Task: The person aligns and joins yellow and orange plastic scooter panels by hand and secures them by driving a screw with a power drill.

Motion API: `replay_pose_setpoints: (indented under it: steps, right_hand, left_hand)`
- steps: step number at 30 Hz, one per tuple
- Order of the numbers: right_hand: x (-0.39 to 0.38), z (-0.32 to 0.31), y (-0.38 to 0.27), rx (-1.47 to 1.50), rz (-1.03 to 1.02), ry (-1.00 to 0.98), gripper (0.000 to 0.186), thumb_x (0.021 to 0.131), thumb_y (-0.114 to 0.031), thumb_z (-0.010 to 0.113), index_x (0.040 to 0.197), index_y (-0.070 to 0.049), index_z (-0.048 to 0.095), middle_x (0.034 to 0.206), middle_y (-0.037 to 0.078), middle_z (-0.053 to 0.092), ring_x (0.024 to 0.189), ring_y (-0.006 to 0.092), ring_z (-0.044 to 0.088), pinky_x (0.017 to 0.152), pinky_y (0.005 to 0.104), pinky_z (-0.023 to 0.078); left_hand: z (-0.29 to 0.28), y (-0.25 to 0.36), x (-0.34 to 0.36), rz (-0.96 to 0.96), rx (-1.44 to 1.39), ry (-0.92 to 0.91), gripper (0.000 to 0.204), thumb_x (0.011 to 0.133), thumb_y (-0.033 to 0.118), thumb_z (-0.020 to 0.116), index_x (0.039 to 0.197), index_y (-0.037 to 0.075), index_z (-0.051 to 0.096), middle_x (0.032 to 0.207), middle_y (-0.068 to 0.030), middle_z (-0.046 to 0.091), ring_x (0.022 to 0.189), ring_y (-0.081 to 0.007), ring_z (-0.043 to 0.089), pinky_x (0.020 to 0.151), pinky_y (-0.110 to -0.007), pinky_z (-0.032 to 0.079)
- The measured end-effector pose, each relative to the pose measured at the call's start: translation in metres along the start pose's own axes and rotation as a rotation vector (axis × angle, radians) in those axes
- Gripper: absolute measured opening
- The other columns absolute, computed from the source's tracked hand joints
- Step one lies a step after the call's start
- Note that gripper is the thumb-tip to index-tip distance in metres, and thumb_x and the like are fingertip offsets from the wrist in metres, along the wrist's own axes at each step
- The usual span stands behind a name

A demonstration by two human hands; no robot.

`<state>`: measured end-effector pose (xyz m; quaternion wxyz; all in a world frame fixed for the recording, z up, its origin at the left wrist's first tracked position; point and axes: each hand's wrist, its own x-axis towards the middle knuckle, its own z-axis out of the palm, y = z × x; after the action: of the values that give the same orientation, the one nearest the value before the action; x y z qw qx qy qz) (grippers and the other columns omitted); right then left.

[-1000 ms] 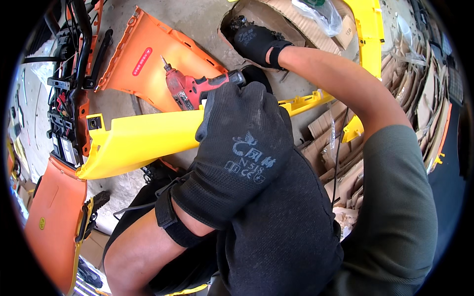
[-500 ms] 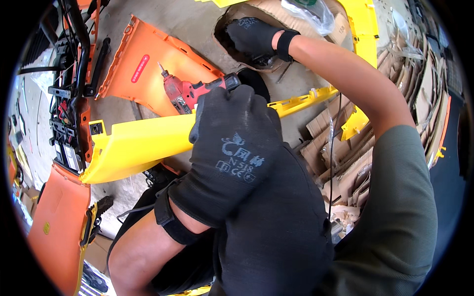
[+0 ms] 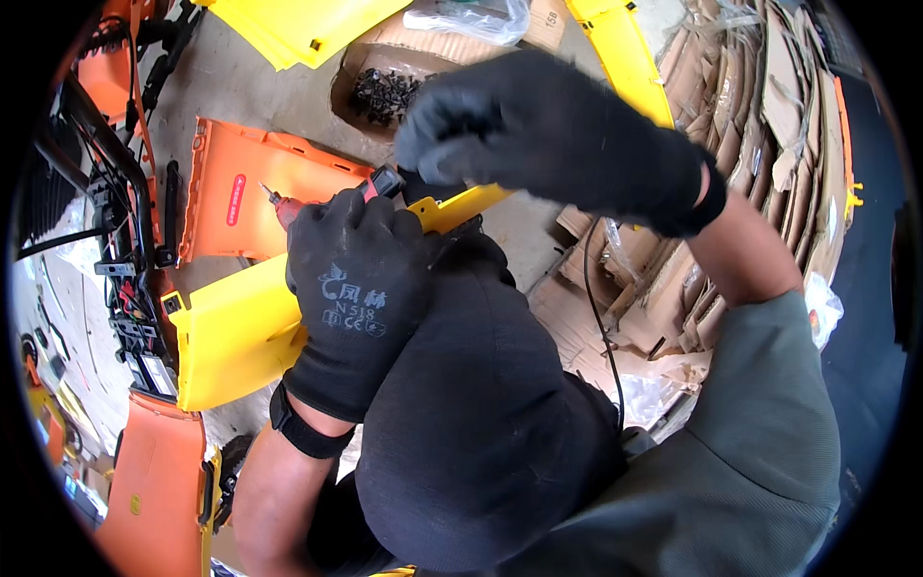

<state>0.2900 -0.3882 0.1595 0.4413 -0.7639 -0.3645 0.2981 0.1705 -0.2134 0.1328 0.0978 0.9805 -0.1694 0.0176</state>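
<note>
Over concrete floor (image 3: 288, 97), a curved yellow plastic panel (image 3: 231, 332) is held now under the left hand (image 3: 361, 284), fingers folded; its narrow end lies by the right hand's (image 3: 548, 135) bunched fingers (any pinch cannot be told). Probably light, springy, slick: best gripped by both edges.

Head-worn fisheye view, looking down, close above left hand (image 3: 358, 284), right hand (image 3: 519, 120)

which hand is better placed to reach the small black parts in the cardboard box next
Probably the right hand: it looks nearer the small black parts in the cardboard box, though whether it holds anything is unclear. The left hand lies over the yellow panel, farther off.
</note>
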Motion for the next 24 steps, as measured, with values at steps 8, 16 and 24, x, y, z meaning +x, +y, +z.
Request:
replay_pose_setpoints:
  steps: [8, 16, 24]
  right_hand:
    - [-0.029, 0.051, 0.013, 0.048, -0.122, 0.218, 0.015, 0.084, -0.012, 0.064, 0.095, -0.003, 0.062, 0.086, 0.015, 0.064, 0.078, 0.0315, 0.064, 0.072, 0.0388, 0.05]
    - [-0.031, 0.066, 0.026, -0.174, -0.223, 0.347, 0.021, 0.084, -0.016, 0.067, 0.099, -0.005, 0.06, 0.088, 0.014, 0.061, 0.08, 0.0315, 0.063, 0.07, 0.0406, 0.051]
    - [-0.029, 0.064, 0.025, -0.254, -0.267, 0.363, 0.017, 0.086, -0.017, 0.065, 0.096, -0.005, 0.061, 0.086, 0.013, 0.059, 0.08, 0.0311, 0.062, 0.071, 0.04, 0.051]
  left_hand:
    - [0.001, -0.005, -0.004, 0.052, 0.02, 0.022, 0.019, 0.073, 0.025, 0.069, 0.066, 0.009, 0.06, 0.067, -0.0042, 0.055, 0.071, -0.022, 0.055, 0.066, -0.041, 0.04]
    - [0.002, -0.005, -0.005, 0.036, 0.005, -0.019, 0.016, 0.071, 0.023, 0.068, 0.067, 0.009, 0.061, 0.068, -0.0054, 0.056, 0.073, -0.0228, 0.055, 0.068, -0.041, 0.041]
    - [0.002, -0.006, -0.005, 0.044, 0.003, -0.028, 0.015, 0.07, 0.023, 0.068, 0.067, 0.009, 0.061, 0.071, -0.006, 0.057, 0.074, -0.0235, 0.056, 0.069, -0.042, 0.041]
